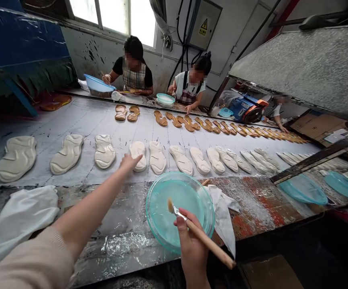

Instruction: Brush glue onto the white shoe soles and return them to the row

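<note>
My left hand (129, 162) reaches forward over the lower left part of a white shoe sole (139, 149) on the white cloth-covered surface. Its thumb points right, apart from the fingers. Whether the fingertips press on the sole is hard to see. My right hand (190, 241) grips a brush (205, 240) by its wooden handle, bristles up and to the left. That brush is held above a clear turquoise basin (149, 212) with pale liquid inside. More white soles stand in the same row, one (157, 157) just right of my left hand and another (104, 151) to its left.
Brown soles (161, 118) form a farther row. Two people (136, 74) work across the surface beside a blue basin (97, 83) and a turquoise one (165, 100). White cloths (26, 204) lie on the near ledge. A slanted metal bar (318, 156) crosses at right, below a grey hood (306, 64).
</note>
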A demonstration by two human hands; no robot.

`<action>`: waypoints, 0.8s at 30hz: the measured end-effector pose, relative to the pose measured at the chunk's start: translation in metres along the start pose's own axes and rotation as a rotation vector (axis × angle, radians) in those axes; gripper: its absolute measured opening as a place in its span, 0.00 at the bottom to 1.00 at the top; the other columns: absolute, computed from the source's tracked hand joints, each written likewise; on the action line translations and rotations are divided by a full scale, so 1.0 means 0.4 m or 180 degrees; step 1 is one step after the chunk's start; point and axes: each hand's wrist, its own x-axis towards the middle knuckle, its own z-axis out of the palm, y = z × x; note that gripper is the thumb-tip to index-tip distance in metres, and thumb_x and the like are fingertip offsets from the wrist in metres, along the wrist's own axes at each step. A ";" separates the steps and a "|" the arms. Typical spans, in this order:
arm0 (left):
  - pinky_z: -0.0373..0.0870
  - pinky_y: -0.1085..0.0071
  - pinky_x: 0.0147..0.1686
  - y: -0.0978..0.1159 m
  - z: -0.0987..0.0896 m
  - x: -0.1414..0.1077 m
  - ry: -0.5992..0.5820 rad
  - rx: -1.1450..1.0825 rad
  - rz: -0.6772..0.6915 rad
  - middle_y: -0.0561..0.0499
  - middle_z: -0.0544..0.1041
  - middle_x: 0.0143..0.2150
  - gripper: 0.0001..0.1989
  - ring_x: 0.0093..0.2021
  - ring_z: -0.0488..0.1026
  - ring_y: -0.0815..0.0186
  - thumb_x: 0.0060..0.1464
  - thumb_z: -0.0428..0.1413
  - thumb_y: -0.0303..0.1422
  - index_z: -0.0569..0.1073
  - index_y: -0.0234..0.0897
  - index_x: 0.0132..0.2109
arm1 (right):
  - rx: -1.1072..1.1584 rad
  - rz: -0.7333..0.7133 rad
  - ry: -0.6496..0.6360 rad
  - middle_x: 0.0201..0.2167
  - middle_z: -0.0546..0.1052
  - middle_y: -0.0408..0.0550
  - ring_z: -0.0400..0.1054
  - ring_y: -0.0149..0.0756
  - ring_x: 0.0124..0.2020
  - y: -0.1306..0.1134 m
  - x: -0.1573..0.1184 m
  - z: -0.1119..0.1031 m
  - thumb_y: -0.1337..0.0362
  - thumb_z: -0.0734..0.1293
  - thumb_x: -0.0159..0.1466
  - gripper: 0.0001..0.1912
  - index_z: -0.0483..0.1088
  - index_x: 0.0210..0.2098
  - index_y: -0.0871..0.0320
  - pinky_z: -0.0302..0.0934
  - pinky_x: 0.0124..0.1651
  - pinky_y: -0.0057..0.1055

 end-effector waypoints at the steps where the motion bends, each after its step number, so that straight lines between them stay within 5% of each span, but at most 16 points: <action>1: 0.76 0.50 0.51 0.000 0.034 0.002 -0.0034 -0.0088 -0.0152 0.41 0.73 0.60 0.21 0.54 0.75 0.53 0.63 0.60 0.38 0.71 0.37 0.60 | -0.0035 0.0066 0.0002 0.32 0.78 0.48 0.73 0.36 0.33 0.007 0.010 0.001 0.43 0.69 0.63 0.23 0.77 0.42 0.58 0.69 0.40 0.31; 3: 0.77 0.51 0.50 0.004 0.077 0.000 -0.0169 -0.0317 -0.0375 0.42 0.74 0.59 0.21 0.53 0.75 0.53 0.63 0.60 0.38 0.71 0.37 0.60 | -0.0106 0.0159 -0.0007 0.27 0.75 0.46 0.69 0.35 0.29 0.014 0.029 0.006 0.41 0.66 0.64 0.25 0.75 0.36 0.59 0.67 0.35 0.30; 6: 0.78 0.52 0.48 0.005 0.072 -0.028 -0.0560 -0.0820 -0.0556 0.42 0.75 0.58 0.20 0.51 0.76 0.55 0.64 0.59 0.39 0.72 0.37 0.59 | -0.0212 0.0285 -0.0065 0.25 0.73 0.46 0.67 0.35 0.28 0.015 0.057 0.020 0.39 0.63 0.64 0.27 0.71 0.30 0.58 0.62 0.30 0.29; 11: 0.79 0.54 0.44 -0.048 -0.067 -0.160 -0.1460 -0.1676 -0.0656 0.42 0.79 0.51 0.18 0.45 0.79 0.56 0.64 0.58 0.38 0.73 0.35 0.57 | -0.0416 0.0516 -0.0675 0.20 0.74 0.45 0.67 0.36 0.24 0.004 0.097 0.050 0.46 0.70 0.56 0.20 0.72 0.23 0.57 0.57 0.30 0.30; 15: 0.81 0.52 0.37 -0.098 -0.174 -0.281 -0.1812 -0.2053 -0.0846 0.37 0.83 0.37 0.22 0.39 0.83 0.44 0.54 0.59 0.36 0.75 0.31 0.55 | -0.0391 0.0651 -0.0735 0.20 0.74 0.45 0.67 0.37 0.25 -0.011 0.097 0.055 0.47 0.71 0.55 0.18 0.72 0.23 0.56 0.55 0.30 0.30; 21: 0.81 0.52 0.42 -0.113 -0.233 -0.375 -0.1941 -0.2478 -0.0929 0.42 0.86 0.41 0.25 0.44 0.83 0.43 0.59 0.55 0.47 0.75 0.41 0.59 | 0.0314 0.0888 -0.0941 0.12 0.65 0.41 0.60 0.32 0.17 -0.035 0.085 0.027 0.45 0.70 0.57 0.23 0.69 0.19 0.58 0.56 0.25 0.29; 24: 0.82 0.53 0.43 -0.107 -0.243 -0.410 -0.2146 -0.2626 -0.0906 0.44 0.86 0.44 0.22 0.46 0.83 0.43 0.60 0.56 0.48 0.78 0.43 0.55 | 0.0887 0.0703 -0.0870 0.19 0.70 0.43 0.61 0.29 0.18 -0.086 0.056 0.030 0.43 0.68 0.57 0.23 0.71 0.25 0.59 0.59 0.24 0.28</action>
